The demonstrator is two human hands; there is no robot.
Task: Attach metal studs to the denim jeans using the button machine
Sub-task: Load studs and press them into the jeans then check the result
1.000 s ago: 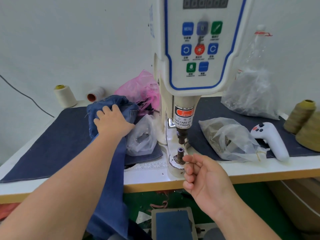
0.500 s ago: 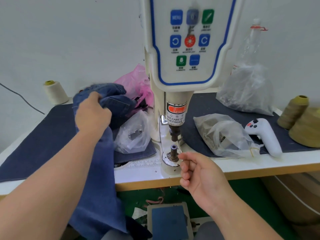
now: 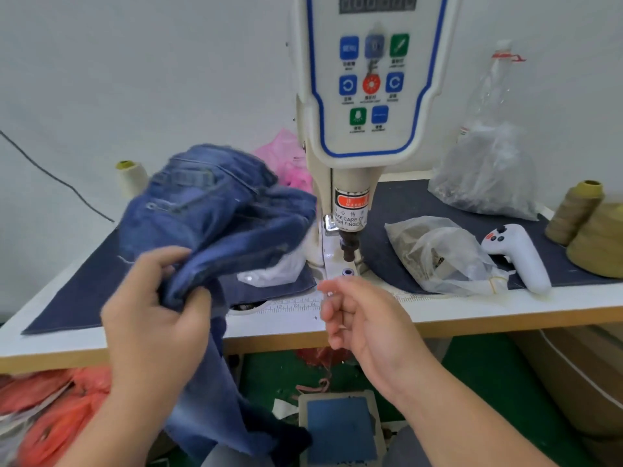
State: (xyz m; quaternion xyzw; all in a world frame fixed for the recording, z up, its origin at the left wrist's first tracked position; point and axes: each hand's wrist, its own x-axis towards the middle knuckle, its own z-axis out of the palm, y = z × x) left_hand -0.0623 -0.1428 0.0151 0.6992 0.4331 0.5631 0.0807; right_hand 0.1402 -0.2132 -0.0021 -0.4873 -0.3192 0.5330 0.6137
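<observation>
The blue denim jeans (image 3: 215, 210) lie bunched on the table left of the white button machine (image 3: 371, 82), with one leg hanging over the front edge. My left hand (image 3: 155, 308) grips a fold of the jeans near the table edge. My right hand (image 3: 364, 318) hovers just in front of the machine's lower die (image 3: 347, 272), fingers loosely curled, with nothing visible in it. The dark punch (image 3: 349, 244) stands raised above the die. A clear bag of studs (image 3: 438, 257) lies right of the machine.
A white handheld controller (image 3: 519, 257) lies beside the stud bag, olive thread cones (image 3: 573, 210) at the far right. A second clear bag (image 3: 485, 176) and a pink bag (image 3: 286, 156) sit at the back. A cream cone (image 3: 129, 176) stands back left. The blue foot pedal (image 3: 340, 429) is below.
My left hand has pulled the jeans back toward me and to the table's front edge, lifting the bundle. My right hand has drawn slightly back from the lower die.
</observation>
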